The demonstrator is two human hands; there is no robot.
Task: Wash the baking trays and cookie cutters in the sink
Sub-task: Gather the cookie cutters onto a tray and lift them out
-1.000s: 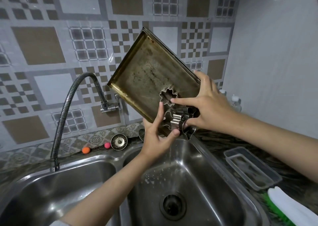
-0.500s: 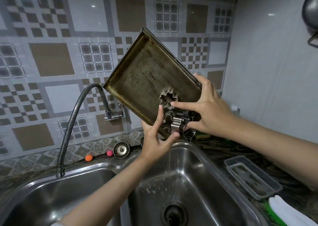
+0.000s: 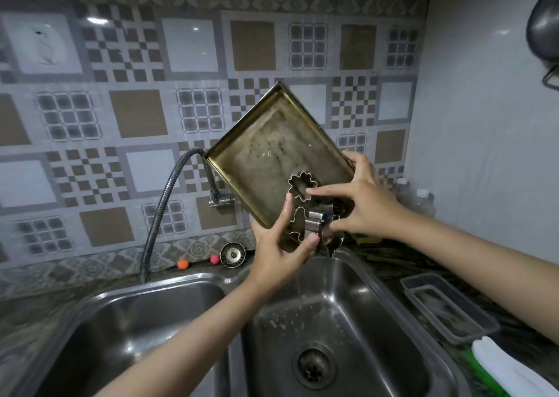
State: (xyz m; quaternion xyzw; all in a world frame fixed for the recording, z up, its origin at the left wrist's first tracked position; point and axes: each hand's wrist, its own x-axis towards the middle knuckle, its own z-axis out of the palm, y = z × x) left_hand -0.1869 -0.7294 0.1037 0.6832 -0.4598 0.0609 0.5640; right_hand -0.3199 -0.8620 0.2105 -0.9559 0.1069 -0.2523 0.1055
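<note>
Head view: patterned wall tiles back a double steel sink. Above its right basin, a stained, brassy rectangular baking tray tilts steeply. Left hand grips its lower edge; right hand holds its side, fingers pinning scalloped metal cookie cutters against it.

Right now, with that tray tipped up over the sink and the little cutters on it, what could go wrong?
1. The baking tray is steeply tilted, so the flower cutter, touched only by a right hand fingertip, might slide into the right basin.
2. The cutters bunched at the low corner could spill past the left hand.
3. Water trickles off that corner, so the grip is likely slippery.
</note>
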